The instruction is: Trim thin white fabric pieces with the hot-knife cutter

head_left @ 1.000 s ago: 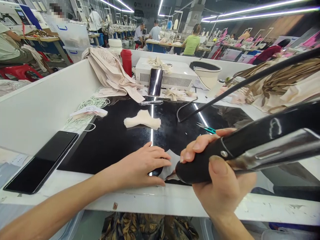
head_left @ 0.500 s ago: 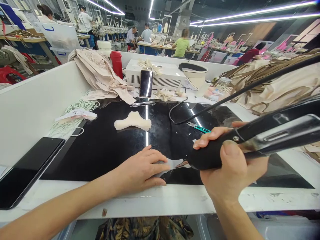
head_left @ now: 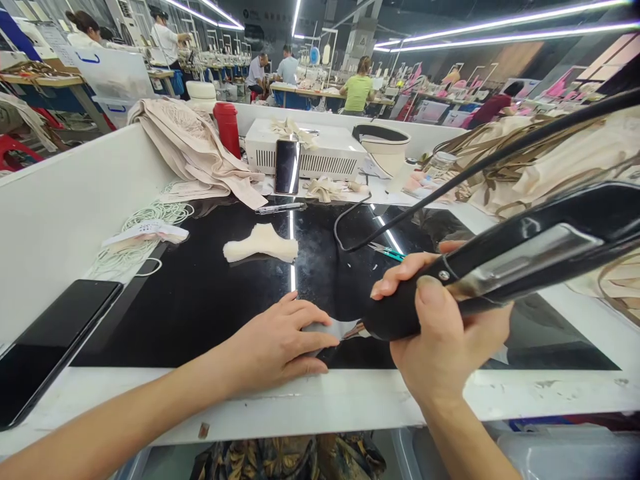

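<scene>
My right hand grips a black corded hand tool, thumb on its side beside a long metal lever. Its narrow metal tip points left and down, touching or just over a small translucent grey-white piece on the black mat. My left hand lies palm down with fingers stretched out over that piece, which is partly hidden under the fingertips. The tip is very close to my left forefinger. Beyond the hands lies a cream T-shaped padded piece, apart from both.
Green-handled snips lie beyond the tool. The tool's cable crosses the right side. A phone and pale green cords are at left. At the back stand a white vented box, an upright phone and a red bottle.
My right hand has moved left with the tool, bringing its tip closer to my left fingers. My left hand stays nearly in place. The whole view has shifted slightly.
</scene>
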### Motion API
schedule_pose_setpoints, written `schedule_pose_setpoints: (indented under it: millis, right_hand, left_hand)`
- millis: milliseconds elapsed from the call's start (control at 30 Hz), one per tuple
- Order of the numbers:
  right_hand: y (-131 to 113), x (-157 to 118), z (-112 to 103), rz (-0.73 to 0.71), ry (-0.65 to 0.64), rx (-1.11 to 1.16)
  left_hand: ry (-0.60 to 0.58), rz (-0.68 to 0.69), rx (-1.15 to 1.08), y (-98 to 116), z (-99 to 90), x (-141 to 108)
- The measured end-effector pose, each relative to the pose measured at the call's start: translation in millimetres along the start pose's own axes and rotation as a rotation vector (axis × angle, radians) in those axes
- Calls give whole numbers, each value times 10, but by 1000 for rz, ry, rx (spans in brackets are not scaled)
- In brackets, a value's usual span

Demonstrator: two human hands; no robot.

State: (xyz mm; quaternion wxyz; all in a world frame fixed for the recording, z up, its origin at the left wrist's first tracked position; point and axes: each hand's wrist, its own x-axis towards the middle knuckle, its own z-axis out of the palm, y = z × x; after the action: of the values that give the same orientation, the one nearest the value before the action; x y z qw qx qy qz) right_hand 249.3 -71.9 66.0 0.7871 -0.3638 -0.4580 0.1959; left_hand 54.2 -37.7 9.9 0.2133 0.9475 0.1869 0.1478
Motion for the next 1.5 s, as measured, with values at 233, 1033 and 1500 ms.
schedule_pose_setpoints:
  millis: [233, 1033, 1500]
  right_hand:
    - [-57, 111, -64, 23, 138, -56]
    - [11, 18, -55, 15, 19, -30]
    - [3, 99, -171, -141, 0, -151]
  left_hand:
    - [-24, -18, -10, 11, -18, 7]
    - [18, 8, -1, -23, 0, -30]
    - [229, -267, 7, -99, 12, -14]
